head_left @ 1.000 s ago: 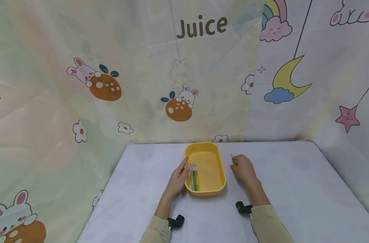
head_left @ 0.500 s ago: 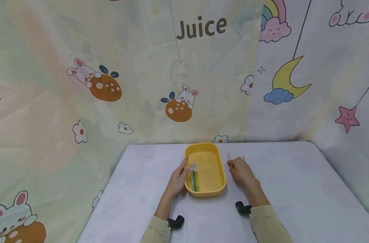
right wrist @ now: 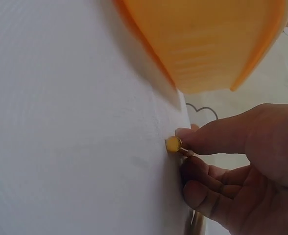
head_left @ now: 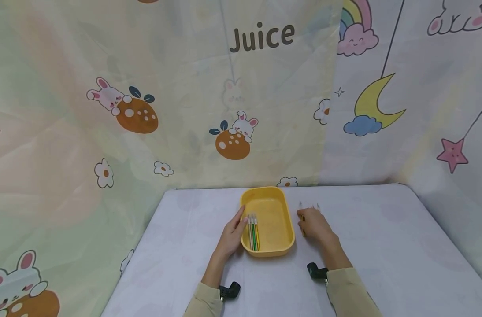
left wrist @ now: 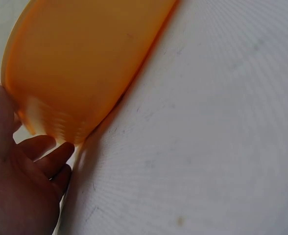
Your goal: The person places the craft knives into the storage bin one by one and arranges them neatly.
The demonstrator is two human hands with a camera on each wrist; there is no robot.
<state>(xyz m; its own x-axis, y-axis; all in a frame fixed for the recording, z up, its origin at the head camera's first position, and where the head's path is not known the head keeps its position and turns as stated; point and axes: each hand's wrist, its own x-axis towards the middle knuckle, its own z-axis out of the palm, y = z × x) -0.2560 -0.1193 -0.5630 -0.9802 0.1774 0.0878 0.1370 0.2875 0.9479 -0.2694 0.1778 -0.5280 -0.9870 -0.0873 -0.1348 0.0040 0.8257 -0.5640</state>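
My left hand point(head_left: 230, 235) holds the left rim of a yellow tray point(head_left: 280, 229), thumb over the edge and fingers against the outer wall. In the left wrist view, those fingers point(left wrist: 60, 159) touch the tray's underside or side. Several slim pencils point(head_left: 253, 233) in green, yellow and pale colours lie side by side along the tray's left side. Right of the tray, my right hand point(head_left: 315, 223) pinches a yellow pencil point(right wrist: 173, 144) between thumb and fingers, low at the tabletop. Another slender piece point(right wrist: 198, 223) shows below that hand, mostly hidden; its kind is unclear.
A white cloth-covered table point(head_left: 383, 246) spreads around the tray. Behind it hangs a printed curtain point(head_left: 193, 88) with rabbits and flowers, close to the table's back edge. Black wrist cameras point(head_left: 318, 271) sit on both forearms.
The right hand has shifted slightly left toward the tray and down, and the pencil's lower end now shows beneath it. The left hand and tray stay in place.
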